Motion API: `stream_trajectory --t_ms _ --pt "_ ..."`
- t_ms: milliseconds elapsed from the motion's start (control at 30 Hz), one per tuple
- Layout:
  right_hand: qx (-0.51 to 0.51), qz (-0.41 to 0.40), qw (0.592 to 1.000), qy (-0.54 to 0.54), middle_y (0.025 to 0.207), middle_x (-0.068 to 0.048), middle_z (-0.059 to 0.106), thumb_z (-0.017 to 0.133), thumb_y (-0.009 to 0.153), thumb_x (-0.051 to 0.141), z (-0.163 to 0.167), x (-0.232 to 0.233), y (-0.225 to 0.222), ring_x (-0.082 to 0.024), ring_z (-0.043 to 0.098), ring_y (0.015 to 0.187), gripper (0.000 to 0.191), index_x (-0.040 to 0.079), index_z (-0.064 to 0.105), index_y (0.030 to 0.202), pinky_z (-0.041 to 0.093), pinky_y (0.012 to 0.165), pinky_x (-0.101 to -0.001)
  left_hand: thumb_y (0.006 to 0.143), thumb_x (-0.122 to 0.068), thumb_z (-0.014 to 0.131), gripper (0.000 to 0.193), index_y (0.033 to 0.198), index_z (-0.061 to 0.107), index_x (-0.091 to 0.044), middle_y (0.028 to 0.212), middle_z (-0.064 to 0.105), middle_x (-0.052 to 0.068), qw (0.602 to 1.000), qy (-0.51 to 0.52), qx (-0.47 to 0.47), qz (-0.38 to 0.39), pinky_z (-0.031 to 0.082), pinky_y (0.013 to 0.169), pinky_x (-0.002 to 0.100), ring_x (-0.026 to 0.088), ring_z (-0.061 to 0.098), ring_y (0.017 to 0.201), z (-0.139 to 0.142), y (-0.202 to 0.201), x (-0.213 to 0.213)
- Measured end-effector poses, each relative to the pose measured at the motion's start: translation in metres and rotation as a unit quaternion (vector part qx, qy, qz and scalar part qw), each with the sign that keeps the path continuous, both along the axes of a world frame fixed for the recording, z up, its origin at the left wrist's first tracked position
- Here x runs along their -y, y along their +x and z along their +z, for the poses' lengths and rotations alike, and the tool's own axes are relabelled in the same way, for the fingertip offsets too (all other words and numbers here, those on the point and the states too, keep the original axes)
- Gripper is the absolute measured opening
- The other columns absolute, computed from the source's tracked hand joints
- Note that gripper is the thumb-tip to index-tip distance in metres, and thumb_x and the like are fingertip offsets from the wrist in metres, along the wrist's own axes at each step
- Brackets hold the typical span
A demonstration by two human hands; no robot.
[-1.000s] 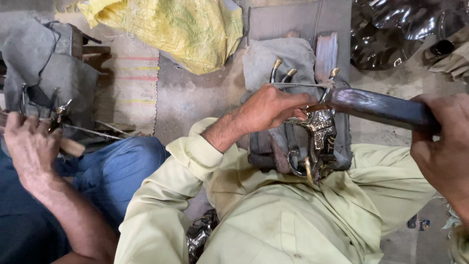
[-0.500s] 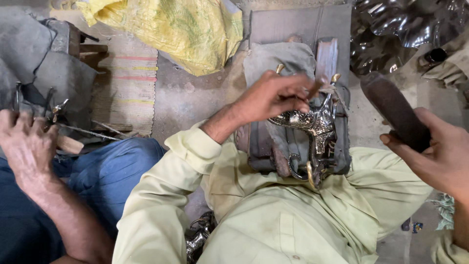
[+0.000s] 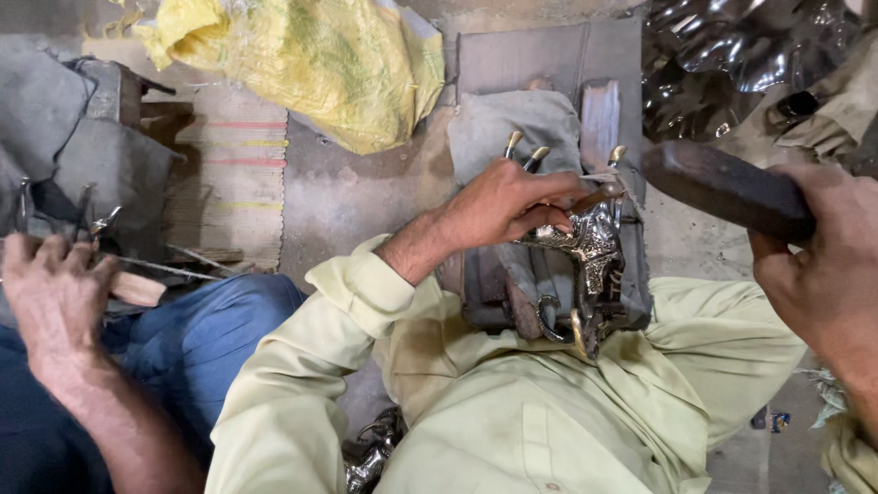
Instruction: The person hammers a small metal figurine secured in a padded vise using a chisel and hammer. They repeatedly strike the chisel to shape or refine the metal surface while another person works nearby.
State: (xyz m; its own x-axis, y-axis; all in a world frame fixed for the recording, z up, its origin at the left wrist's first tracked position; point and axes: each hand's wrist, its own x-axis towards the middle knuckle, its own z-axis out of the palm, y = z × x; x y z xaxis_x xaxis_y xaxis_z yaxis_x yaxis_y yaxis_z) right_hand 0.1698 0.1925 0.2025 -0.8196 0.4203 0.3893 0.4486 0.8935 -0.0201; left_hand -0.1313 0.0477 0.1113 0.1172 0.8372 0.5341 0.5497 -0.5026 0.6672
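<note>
at frame centre, left hand pins a chisel on the metal figurine; right hand grips a raised wooden mallet.

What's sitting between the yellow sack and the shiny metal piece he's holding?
In the head view, a grey cloth pad lies between the yellow sack and the metal piece under the left hand.

My left hand reaches forward, fingers curled and pinched tight. My right hand is raised at the side — fist clenched.
</note>
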Motion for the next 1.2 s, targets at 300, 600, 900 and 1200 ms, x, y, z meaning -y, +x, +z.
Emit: stream_trajectory --t_ms 300,600,900,1200 --pt "0.038 -0.055 0.995 -0.076 0.094 -0.013 0.064 0.074 0.098 0.002 -0.028 -0.032 0.020 -0.022 0.062 0.078 0.014 -0.002 0.065 0.109 0.052 0.073 -0.0314 0.092 -0.020 0.081 0.036 0.122 0.064 -0.011 0.089 0.079 0.004 0.999 -0.033 -0.014 0.016 0.058 0.066 0.036 0.021 0.077 0.071 0.003 0.003 0.002" --pt "-0.034 0.033 0.996 -0.073 0.104 -0.018 0.066 0.075 0.093 -0.010 -0.014 -0.020 0.007 -0.029 0.066 0.089 0.029 -0.005 0.067 0.120 0.053 0.080 -0.0335 0.094 -0.017 0.081 0.038 0.126 0.061 -0.011 0.093 0.078 0.006 1.000 -0.014 -0.016 0.019 0.059 0.067 0.038 0.025 0.076 0.075 0.002 0.004 0.004" --pt "0.019 -0.009 1.000 0.001 0.101 -0.017 0.068 0.081 0.084 -0.006 0.013 -0.004 -0.015 -0.032 0.065 0.089 0.034 -0.003 0.071 0.117 0.053 0.084 -0.0397 0.092 -0.010 0.076 0.039 0.127 0.060 -0.011 0.091 0.079 0.002 1.000 -0.018 -0.013 0.000 0.060 0.068 0.035 0.021 0.078 0.075 0.001 0.001 -0.001" --pt "0.014 -0.016 1.000 -0.023 0.100 -0.015 0.069 0.080 0.081 -0.004 0.017 -0.003 -0.016 -0.030 0.067 0.085 0.035 0.000 0.070 0.113 0.054 0.079 -0.0377 0.091 -0.005 0.076 0.039 0.127 0.061 -0.011 0.094 0.081 0.000 0.999 -0.043 -0.011 -0.010 0.058 0.066 0.036 0.019 0.078 0.076 0.002 -0.003 -0.004"
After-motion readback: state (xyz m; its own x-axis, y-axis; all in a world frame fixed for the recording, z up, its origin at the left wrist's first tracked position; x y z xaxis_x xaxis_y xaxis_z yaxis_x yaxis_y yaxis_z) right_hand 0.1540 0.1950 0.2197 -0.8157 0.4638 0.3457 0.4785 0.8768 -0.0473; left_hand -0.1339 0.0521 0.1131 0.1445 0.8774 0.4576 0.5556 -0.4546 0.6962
